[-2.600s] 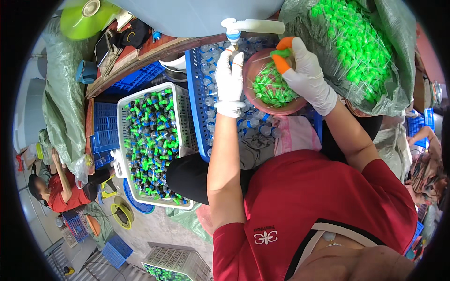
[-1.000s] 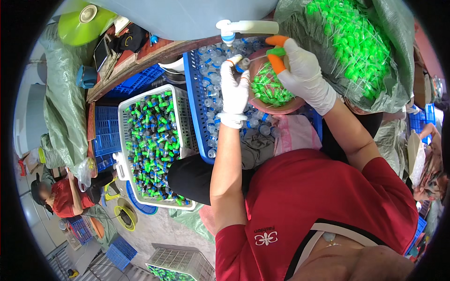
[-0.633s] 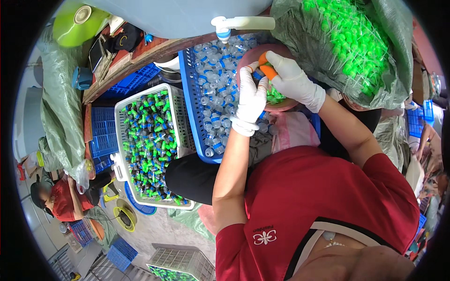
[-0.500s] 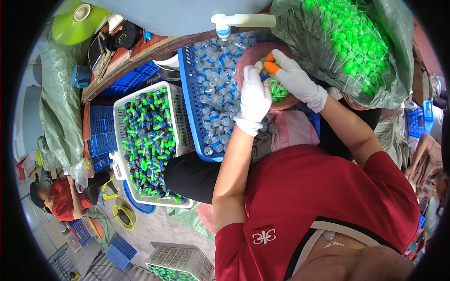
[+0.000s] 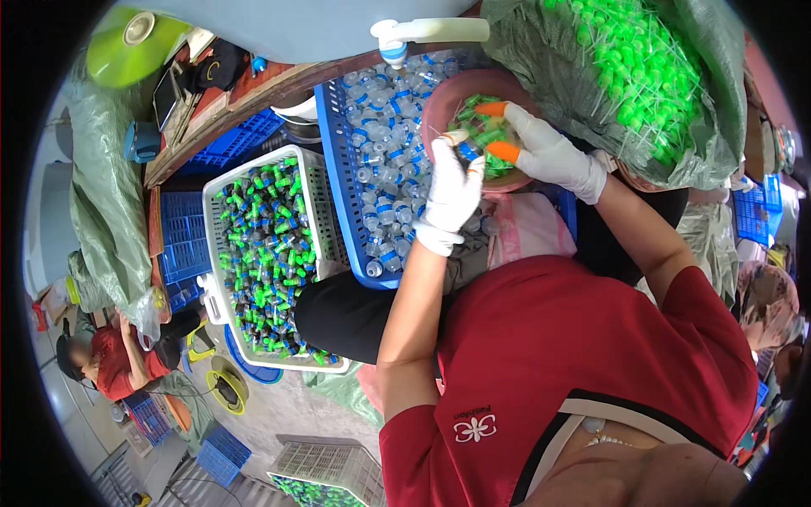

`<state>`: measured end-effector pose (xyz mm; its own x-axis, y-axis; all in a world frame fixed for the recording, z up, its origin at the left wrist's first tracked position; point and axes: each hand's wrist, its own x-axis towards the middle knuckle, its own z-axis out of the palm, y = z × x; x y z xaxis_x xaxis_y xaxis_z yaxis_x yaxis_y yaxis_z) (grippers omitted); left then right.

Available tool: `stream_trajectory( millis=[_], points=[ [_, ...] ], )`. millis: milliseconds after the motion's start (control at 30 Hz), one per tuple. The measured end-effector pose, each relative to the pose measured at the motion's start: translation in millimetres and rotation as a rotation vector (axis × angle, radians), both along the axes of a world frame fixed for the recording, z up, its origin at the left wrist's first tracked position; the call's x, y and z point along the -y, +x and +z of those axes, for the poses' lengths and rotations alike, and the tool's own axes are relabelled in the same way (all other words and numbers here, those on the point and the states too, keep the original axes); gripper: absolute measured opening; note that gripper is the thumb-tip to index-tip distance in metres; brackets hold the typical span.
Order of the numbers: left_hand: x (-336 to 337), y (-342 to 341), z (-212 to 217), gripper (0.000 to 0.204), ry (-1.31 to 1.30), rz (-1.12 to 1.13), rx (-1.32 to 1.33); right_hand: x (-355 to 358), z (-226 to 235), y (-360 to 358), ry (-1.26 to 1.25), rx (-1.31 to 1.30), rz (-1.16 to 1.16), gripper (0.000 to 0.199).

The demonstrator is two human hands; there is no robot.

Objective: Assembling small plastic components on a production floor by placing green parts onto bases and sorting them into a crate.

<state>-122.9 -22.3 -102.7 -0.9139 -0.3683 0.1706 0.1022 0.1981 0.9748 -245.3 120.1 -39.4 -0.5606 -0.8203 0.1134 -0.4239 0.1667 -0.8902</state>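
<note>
My left hand [image 5: 453, 190], in a white glove, pinches a small clear bottle with a blue band [image 5: 466, 151] at the near left rim of a pink bowl [image 5: 435, 100]. Over the bowl's right side is my right hand [image 5: 553, 150], also gloved, with orange covers on its fingertips. Its thumb and finger are spread apart and nothing shows between them. Green caps with thin clear stems [image 5: 483, 127] lie in the bowl beneath both hands. Left of the bowl, a blue crate [image 5: 332, 160] is filled with clear bottles with blue bands [image 5: 384, 173].
A white basket [image 5: 319, 207] of green-capped dark bottles stands left of my leg. At upper right, a grey-green sack [image 5: 541, 59] holds many green caps. A white tap [image 5: 427, 32] juts out above the crate. Another person [image 5: 114, 359] sits at far left.
My hands were close together over the bowl. Now they are apart: my right hand has dropped lower and its fingers have spread, while my left hand has come slightly down and left.
</note>
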Motion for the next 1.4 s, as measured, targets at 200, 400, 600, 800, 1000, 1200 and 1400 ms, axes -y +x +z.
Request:
stream_trajectory(
  millis=[200,400,600,800,1000,1200,1400],
  points=[
    [4,7,14,0.041,-0.175,-0.094,-0.061,-6,3,-14,0.361,-0.075,0.194,0.026],
    [21,6,25,0.039,0.364,-0.189,0.132,7,15,-12,0.066,-0.602,0.260,0.032],
    [19,0,43,0.039,-0.239,-0.076,-0.024,13,-42,-23,0.070,-0.164,0.103,0.022],
    [67,38,35,0.032,-0.757,0.431,0.019,40,-18,-8,0.134,0.150,0.208,0.041],
    [107,59,33,0.029,-1.228,0.745,0.416,24,-100,-42,0.527,-0.640,0.022,0.029],
    [97,26,-111,0.024,-1.321,0.276,0.475,42,-119,-26,0.692,-0.633,-0.080,0.022],
    [94,22,-94,0.031,-1.273,0.091,0.875,29,-94,-23,0.606,-0.759,-0.086,0.021]
  ],
)
